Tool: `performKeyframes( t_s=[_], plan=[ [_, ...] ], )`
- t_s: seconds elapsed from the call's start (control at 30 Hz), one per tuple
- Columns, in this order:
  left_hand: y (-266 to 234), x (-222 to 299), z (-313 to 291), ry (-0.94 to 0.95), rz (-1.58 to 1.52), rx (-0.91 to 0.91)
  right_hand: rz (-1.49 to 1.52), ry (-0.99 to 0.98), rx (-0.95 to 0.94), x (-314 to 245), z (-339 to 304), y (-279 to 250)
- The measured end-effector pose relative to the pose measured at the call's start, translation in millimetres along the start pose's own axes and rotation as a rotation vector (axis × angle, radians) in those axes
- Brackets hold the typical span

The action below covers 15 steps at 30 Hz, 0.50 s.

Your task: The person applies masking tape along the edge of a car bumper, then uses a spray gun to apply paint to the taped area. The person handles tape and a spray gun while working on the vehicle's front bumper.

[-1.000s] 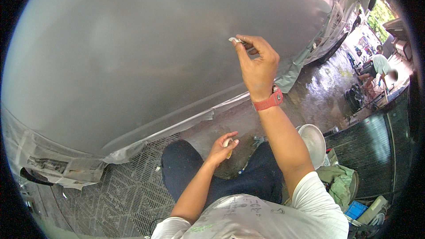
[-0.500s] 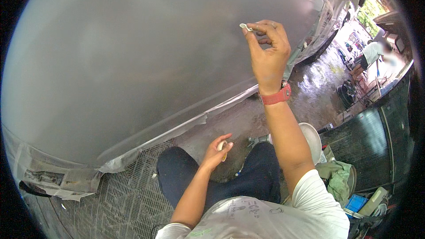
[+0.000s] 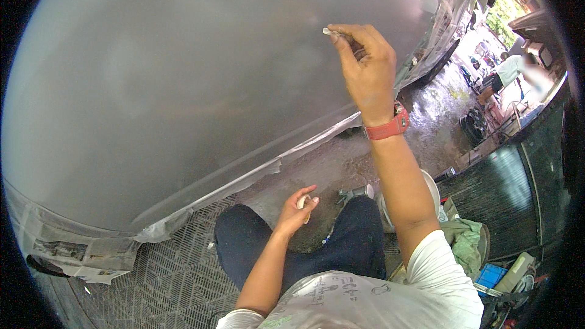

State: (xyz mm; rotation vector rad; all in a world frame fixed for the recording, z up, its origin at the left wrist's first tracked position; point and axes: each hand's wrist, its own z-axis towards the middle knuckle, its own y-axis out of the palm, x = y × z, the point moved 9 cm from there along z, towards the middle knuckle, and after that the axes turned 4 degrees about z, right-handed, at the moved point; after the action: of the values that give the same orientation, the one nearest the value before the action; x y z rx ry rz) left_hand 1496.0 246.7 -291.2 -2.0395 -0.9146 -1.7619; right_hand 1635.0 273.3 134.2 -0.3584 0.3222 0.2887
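Up near the grey car panel (image 3: 201, 79), my right hand (image 3: 370, 67) is closed in a pinch on a small white strip (image 3: 327, 31) that looks like a bit of tape. The strip sticks out past thumb and forefinger; whether it touches the panel I cannot tell. A red watch (image 3: 387, 123) is on that wrist. Low between my knees, my left hand (image 3: 292, 214) is closed around a cream ring-shaped roll of masking tape (image 3: 301, 202), partly hidden by thumb and palm.
Masking paper (image 3: 91, 254) and film edge the panel. A spray gun (image 3: 356, 192) lies by my right knee, near a white bucket (image 3: 431, 189). Green cloth (image 3: 460, 244) and a blue box (image 3: 490, 276) are at right. Another person (image 3: 512, 70) bends far right.
My right hand has shifted slightly left and turned, so the white strip now shows smaller and flatter. My left hand stays nearly in place with the roll.
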Motion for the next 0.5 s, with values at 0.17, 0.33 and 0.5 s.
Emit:
performKeyframes(
  t_s=[0.17,0.33,0.5],
  plan=[
    [1,-1,0,-0.008,-0.022,-0.007,0.097,0.11,-0.067,11,-2,2],
    [2,-1,1,0.005,-0.031,-0.011,0.11,0.062,-0.044,5,0,-1],
    [0,0,1,0.012,-0.031,0.002,0.024,-0.006,0.043,3,3,-4]
  ],
)
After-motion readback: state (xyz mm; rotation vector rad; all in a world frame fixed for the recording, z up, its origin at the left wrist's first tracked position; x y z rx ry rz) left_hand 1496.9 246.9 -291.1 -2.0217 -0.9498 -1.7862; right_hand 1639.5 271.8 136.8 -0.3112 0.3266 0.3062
